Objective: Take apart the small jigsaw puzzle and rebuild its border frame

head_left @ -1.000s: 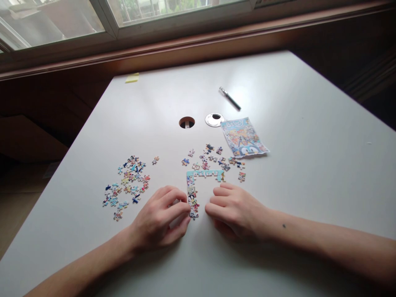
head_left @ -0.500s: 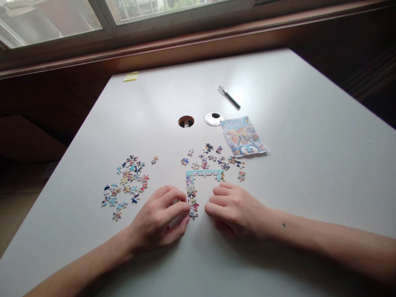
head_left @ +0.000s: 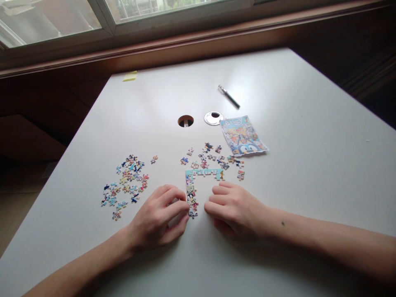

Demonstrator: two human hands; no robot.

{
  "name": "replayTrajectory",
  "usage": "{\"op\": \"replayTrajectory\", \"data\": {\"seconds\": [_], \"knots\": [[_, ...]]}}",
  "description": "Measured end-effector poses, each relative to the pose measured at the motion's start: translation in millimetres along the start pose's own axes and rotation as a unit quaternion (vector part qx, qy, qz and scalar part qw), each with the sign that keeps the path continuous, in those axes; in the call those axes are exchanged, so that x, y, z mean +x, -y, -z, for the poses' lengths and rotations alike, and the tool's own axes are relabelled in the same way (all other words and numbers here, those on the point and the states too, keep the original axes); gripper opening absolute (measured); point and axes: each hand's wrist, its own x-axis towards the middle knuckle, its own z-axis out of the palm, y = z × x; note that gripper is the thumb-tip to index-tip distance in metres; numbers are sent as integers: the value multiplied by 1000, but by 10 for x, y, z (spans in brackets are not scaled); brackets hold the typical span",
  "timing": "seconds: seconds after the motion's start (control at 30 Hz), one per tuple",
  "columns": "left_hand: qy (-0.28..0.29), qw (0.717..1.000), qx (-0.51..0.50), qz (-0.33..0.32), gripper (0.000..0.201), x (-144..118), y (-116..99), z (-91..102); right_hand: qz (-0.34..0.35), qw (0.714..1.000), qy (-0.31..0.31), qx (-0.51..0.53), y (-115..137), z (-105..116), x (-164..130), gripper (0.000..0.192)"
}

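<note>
Head view: puzzle border [head_left: 190,193] lies well in from the desk's [head_left: 297,148] left edge. Left hand [head_left: 161,212] half-curled beside it, presumably steadying it; right hand [head_left: 233,210] loosely folded. Whether either holds a piece cannot be determined. Picture sheet [head_left: 243,136] lies nearer the far edge, presumably for reference.

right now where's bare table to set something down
The table is nearly bare right of the picture sheet, beyond the right arm; bare between yellow note and round hole, and between right arm and left arm. Crowded: around the partial puzzle, with left hand and right hand beside it, loose pieces behind, another cluster farther left.
</note>
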Motion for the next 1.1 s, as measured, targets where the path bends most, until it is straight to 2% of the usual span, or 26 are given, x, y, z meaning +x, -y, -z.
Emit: {"op": "replayTrajectory", "data": {"seconds": [1.1], "knots": [[1, 1000, 4, -2, 19, -7, 10, -4, 8, 1000, -4, -15, -11, -14, -12, 8]]}}
